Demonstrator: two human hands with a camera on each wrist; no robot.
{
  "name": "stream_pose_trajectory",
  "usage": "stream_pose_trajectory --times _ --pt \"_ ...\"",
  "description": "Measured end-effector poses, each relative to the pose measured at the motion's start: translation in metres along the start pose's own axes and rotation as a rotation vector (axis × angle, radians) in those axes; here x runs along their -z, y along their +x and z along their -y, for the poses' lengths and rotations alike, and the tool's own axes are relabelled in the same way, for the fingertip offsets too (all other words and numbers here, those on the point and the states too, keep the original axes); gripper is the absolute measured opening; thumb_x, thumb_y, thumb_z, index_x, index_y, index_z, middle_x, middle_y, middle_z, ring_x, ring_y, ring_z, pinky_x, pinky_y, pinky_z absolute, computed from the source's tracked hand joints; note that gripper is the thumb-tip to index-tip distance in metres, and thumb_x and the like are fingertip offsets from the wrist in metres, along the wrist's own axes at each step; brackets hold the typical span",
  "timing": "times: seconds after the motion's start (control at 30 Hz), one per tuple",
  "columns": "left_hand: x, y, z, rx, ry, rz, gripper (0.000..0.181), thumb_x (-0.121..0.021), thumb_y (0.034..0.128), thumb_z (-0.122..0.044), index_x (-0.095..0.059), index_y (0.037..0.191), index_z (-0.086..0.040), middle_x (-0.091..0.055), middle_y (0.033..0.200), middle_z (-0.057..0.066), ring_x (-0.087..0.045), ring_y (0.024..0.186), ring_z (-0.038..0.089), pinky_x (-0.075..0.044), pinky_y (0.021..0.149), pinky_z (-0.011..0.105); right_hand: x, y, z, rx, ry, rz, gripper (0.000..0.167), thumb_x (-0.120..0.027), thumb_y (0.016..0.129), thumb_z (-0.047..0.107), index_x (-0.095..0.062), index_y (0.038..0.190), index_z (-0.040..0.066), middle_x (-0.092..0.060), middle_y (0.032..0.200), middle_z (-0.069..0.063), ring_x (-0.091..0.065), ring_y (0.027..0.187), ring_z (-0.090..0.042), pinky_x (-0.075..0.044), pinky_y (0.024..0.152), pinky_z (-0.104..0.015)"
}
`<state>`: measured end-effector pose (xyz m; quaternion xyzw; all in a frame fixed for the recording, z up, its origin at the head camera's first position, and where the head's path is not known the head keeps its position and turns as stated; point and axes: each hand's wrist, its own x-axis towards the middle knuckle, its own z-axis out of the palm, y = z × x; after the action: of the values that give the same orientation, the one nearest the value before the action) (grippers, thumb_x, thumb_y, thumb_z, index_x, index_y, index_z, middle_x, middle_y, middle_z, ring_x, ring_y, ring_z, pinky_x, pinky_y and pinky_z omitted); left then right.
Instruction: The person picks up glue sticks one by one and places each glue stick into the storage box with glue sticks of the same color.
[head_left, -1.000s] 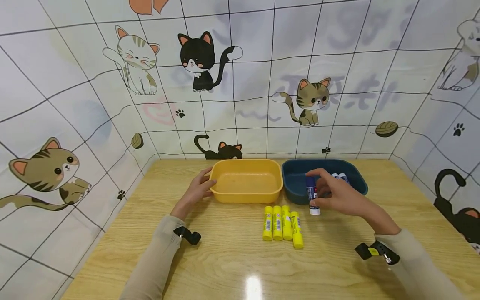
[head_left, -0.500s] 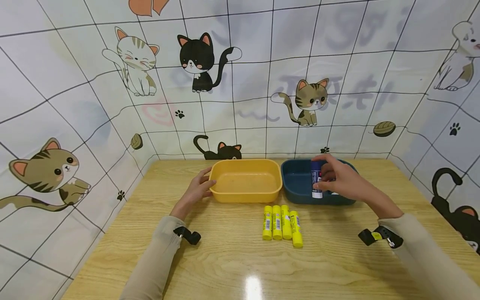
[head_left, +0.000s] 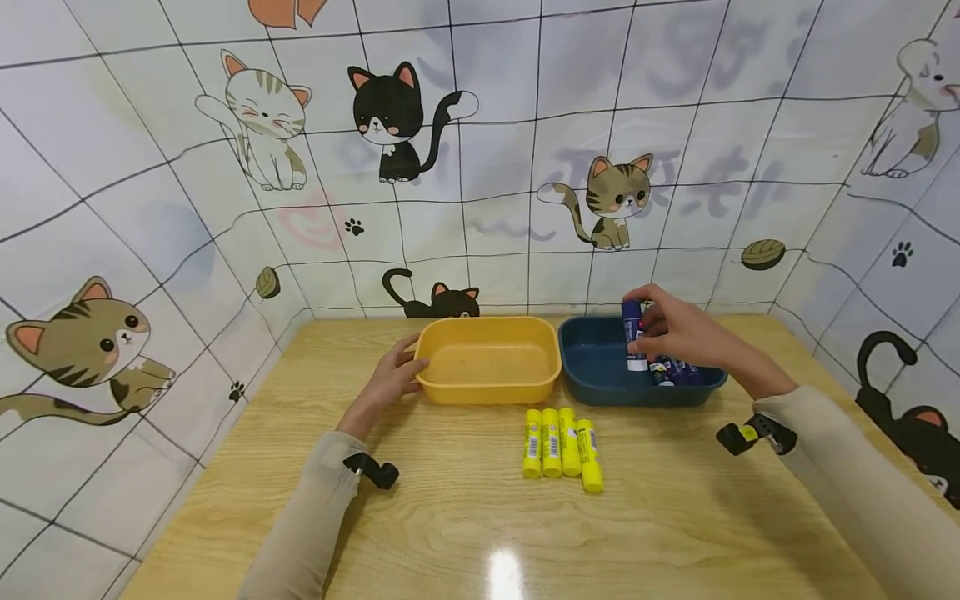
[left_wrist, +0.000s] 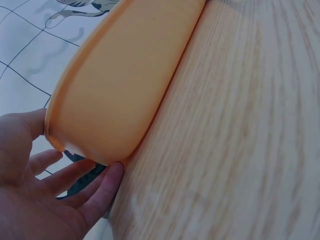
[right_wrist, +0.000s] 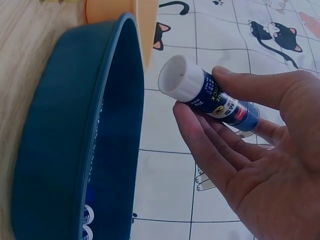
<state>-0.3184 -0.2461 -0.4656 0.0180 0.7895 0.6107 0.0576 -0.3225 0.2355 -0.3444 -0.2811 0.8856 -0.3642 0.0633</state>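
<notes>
My right hand [head_left: 678, 333] pinches a dark blue glue stick [head_left: 632, 321] by its sides, thumb against fingers, above the blue bin [head_left: 592, 387]. In the right wrist view the glue stick [right_wrist: 212, 95] shows its white end pointing toward the upper left. Several similar blue glue sticks [head_left: 675, 372] lie at the right end of that bin, partly hidden by the right hand. My left hand [head_left: 388, 379] holds the left end of the yellow bin [head_left: 491, 393], thumb at the rim. The left wrist view has its fingers against the bin's outer wall [left_wrist: 120, 90].
Several yellow sticks with barcode labels [head_left: 551, 442] lie side by side on the wooden table [head_left: 420, 517], in front of the bins. Both bins stand next to each other near the back edge. A wall covering with cat drawings [head_left: 510, 167] rises behind and at the sides.
The right hand has carried the blue glue stick up and back, from the bin's front edge to above its interior. The left hand and yellow bin keep their place.
</notes>
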Motion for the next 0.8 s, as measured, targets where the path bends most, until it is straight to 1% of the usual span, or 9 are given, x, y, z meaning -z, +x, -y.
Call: stream_pose_trajectory --times 0.1,0.23,0.3,0.4,0.5,0.6,0.67,0.8 --pt "-0.003 0.0 0.001 0.008 0.004 0.0 0.067 -0.057 0.1068 -0.024 -0.025 0.166 -0.02 -0.04 0.16 0.024 -0.061 0.13 0.04 -0.061 0.095 0.037 0.004 0.001 -0.005 -0.021 0.006 0.009 0.07 -0.075 0.095 0.013 -0.033 0.151 0.004 -0.065 0.11 -0.025 -0.074 0.081 -0.024 -0.062 0.067 -0.031" --pt "-0.004 -0.002 0.002 0.008 0.012 0.011 0.068 -0.058 0.1069 -0.027 -0.024 0.166 -0.021 -0.041 0.161 0.024 -0.061 0.13 0.04 -0.06 0.098 0.041 0.006 0.004 -0.013 -0.077 0.001 0.033 0.07 -0.074 0.096 0.012 -0.032 0.152 0.005 -0.066 0.112 -0.025 -0.074 0.082 -0.024 -0.062 0.07 -0.032" --pt "-0.004 -0.005 0.003 0.01 0.012 0.013 0.068 -0.057 0.107 -0.028 -0.023 0.166 -0.022 -0.04 0.161 0.023 -0.061 0.131 0.041 -0.059 0.099 0.043 0.005 0.006 -0.015 -0.104 -0.001 0.047 0.07 -0.074 0.095 0.012 -0.032 0.152 0.005 -0.066 0.115 -0.027 -0.074 0.084 -0.025 -0.063 0.073 -0.037" --pt "-0.002 -0.009 0.003 0.013 0.008 0.021 0.07 -0.056 0.1077 -0.028 -0.02 0.167 -0.021 -0.037 0.163 0.025 -0.06 0.132 0.041 -0.058 0.101 0.044 0.002 0.011 -0.019 -0.125 -0.01 0.069 0.072 -0.074 0.095 0.012 -0.032 0.152 0.004 -0.064 0.122 -0.031 -0.074 0.089 -0.026 -0.064 0.077 -0.044" --pt "0.002 -0.012 0.003 0.017 0.006 0.023 0.07 -0.055 0.1081 -0.028 -0.018 0.167 -0.02 -0.036 0.163 0.026 -0.06 0.131 0.04 -0.059 0.1 0.042 0.0 0.018 -0.023 -0.14 -0.026 0.088 0.071 -0.074 0.094 0.01 -0.032 0.152 0.003 -0.066 0.116 -0.029 -0.074 0.086 -0.025 -0.064 0.079 -0.049" --pt "0.005 -0.013 0.002 0.015 0.014 0.03 0.07 -0.055 0.1084 -0.027 -0.017 0.167 -0.021 -0.036 0.163 0.026 -0.059 0.131 0.041 -0.06 0.097 0.039 0.001 0.024 -0.027 -0.162 -0.047 0.101 0.07 -0.073 0.094 0.007 -0.032 0.151 0.003 -0.067 0.104 -0.024 -0.073 0.08 -0.024 -0.064 0.078 -0.048" --pt "0.005 -0.011 0.0 0.009 0.02 0.032 0.069 -0.054 0.1085 -0.026 -0.018 0.167 -0.021 -0.037 0.162 0.026 -0.059 0.132 0.043 -0.06 0.097 0.037 0.002 0.027 -0.03 -0.181 -0.058 0.102 0.069 -0.073 0.094 0.006 -0.033 0.151 0.003 -0.066 0.098 -0.02 -0.072 0.078 -0.024 -0.064 0.078 -0.048" --pt "0.001 -0.005 -0.004 0.002 0.033 0.05 0.069 -0.054 0.1085 -0.025 -0.017 0.167 -0.021 -0.037 0.162 0.026 -0.058 0.132 0.044 -0.06 0.097 0.037 0.004 0.027 -0.036 -0.226 -0.086 0.108 0.068 -0.074 0.094 0.005 -0.035 0.149 0.003 -0.066 0.095 -0.019 -0.073 0.077 -0.026 -0.064 0.079 -0.05"
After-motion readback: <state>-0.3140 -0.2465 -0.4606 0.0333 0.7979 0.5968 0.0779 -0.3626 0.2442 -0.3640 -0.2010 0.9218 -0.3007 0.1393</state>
